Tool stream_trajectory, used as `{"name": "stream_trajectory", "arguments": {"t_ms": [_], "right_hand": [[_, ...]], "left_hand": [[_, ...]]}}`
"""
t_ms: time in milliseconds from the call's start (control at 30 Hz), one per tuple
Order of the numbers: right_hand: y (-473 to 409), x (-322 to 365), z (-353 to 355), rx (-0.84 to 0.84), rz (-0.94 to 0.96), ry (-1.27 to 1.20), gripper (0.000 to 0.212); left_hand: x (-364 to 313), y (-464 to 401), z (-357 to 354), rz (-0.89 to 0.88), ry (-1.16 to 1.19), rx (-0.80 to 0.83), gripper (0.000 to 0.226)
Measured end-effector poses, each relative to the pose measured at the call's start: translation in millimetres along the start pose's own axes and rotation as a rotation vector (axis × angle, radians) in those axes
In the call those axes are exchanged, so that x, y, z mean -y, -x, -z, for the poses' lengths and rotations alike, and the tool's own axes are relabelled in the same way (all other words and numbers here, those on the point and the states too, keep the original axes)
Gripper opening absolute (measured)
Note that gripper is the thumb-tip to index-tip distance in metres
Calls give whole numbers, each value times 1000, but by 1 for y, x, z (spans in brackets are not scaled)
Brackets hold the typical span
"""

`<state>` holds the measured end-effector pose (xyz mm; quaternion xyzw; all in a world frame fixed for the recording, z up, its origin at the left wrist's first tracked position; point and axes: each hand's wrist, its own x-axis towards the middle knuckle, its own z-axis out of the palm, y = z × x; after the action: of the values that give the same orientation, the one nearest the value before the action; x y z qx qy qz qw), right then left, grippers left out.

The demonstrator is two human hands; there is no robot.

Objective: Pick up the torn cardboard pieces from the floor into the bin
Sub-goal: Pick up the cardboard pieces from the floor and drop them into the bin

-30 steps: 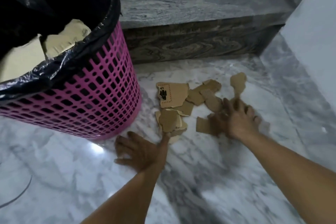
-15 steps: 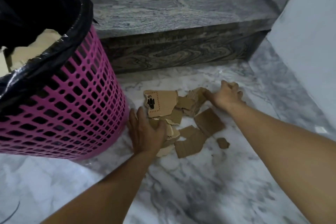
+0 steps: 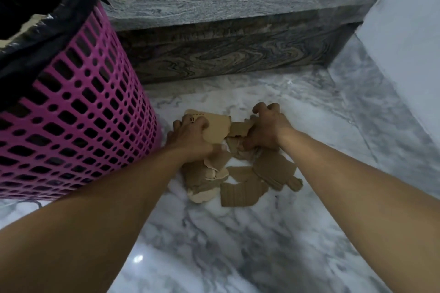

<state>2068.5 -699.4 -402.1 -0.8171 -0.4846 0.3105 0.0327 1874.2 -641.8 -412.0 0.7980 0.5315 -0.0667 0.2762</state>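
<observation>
The only print I can find is on the largest torn tan cardboard piece (image 3: 215, 129): a dotted line along its far edge, partly under my knuckles, with no letters I can read.

My left hand (image 3: 190, 137) lies palm down on the near-left edge of that piece, fingers curled over it and gripping it, just beside the pink plastic lattice bin (image 3: 78, 112). My right hand (image 3: 267, 129) sits on the far-right side of the heap of torn brown cardboard pieces (image 3: 238, 173), fingers bent like claws, the thumb tucked down into the scraps; it grips some of them, though which ones I cannot tell. Both forearms reach in from the near edge, converging on the heap.

The pieces lie overlapping on the white-and-grey marbled floor (image 3: 238, 245), between the bin and the white wall (image 3: 404, 31), in front of the dark grey veined stone step (image 3: 226, 19). The bin carries a black plastic liner (image 3: 42, 31) folded over its rim, and a pale edge of cardboard shows inside it.

Half a second ago my right hand was stretched further out at the far pieces and my left lay flatter, lower on the heap; both have since drawn together, and the scraps are bunched closer.
</observation>
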Motion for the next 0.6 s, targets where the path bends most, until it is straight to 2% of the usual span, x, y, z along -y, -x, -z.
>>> {"name": "stream_trajectory", "arguments": {"t_ms": [67,133,167,233,300,400,500,600], "right_hand": [[2,-3,3,43,3,46,106],[3,-5,5,73,-16,60,101],[4,-4,4,90,-26,50,91],[6,-5,0,111,-33,37,55],[9,-7,-5,112,-38,41,30],[16,-12,3,70,-12,-10,26],[31,-16,27,-7,-30,-157,23],[51,-22,45,40,-6,-161,14]], "left_hand": [[-2,1,-2,47,152,-160,70],[-3,-2,-4,201,317,-268,82],[-4,-3,-4,302,424,-288,89],[-6,-4,-4,417,629,-294,91],[-10,1,-1,421,731,-304,71],[-14,10,5,438,891,-312,32],[-11,20,16,460,1015,-311,23],[-5,31,16,432,951,-251,22]]}}
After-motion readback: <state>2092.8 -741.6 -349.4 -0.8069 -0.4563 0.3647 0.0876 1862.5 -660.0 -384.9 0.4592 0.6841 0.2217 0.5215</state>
